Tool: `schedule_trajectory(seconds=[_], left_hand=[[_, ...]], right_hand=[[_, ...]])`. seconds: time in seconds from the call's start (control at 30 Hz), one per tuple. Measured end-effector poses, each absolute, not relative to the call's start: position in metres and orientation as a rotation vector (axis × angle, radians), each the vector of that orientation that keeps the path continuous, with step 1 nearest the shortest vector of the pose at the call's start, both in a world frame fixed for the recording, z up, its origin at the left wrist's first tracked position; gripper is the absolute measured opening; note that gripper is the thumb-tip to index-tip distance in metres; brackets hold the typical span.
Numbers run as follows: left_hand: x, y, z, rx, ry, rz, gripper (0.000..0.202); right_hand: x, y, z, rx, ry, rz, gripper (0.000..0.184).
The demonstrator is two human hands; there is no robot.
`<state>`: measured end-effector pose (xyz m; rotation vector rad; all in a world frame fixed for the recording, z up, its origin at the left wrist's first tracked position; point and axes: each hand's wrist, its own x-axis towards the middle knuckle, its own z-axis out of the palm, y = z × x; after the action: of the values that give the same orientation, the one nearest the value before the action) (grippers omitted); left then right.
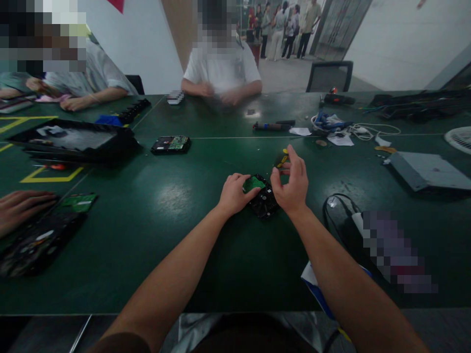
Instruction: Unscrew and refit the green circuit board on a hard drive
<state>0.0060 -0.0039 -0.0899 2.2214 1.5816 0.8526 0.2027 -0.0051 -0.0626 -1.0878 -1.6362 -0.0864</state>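
In front of me on the green table lies a black hard drive with a green circuit board at its upper left. My left hand is closed on the drive's left side, thumb and fingers at the board's edge. Just right of the drive is my right hand, with a small yellow-and-black screwdriver held between thumb and fingers. The screwdriver's tip is too small to make out.
Another hard drive and a black tray lie to the left. A co-worker's hand rests by a dark device. A grey metal case, cables and an electric screwdriver occupy the right and far side.
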Motion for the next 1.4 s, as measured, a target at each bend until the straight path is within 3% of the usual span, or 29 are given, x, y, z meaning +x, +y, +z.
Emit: schedule_trajectory(seconds=[1.4], left_hand=[[0.0061,-0.0039,-0.0902,2.222,1.585,0.848,0.058]], right_hand=[[0.2049,-0.0013,-0.0672,-1.081,-1.605,-0.067,0.068]])
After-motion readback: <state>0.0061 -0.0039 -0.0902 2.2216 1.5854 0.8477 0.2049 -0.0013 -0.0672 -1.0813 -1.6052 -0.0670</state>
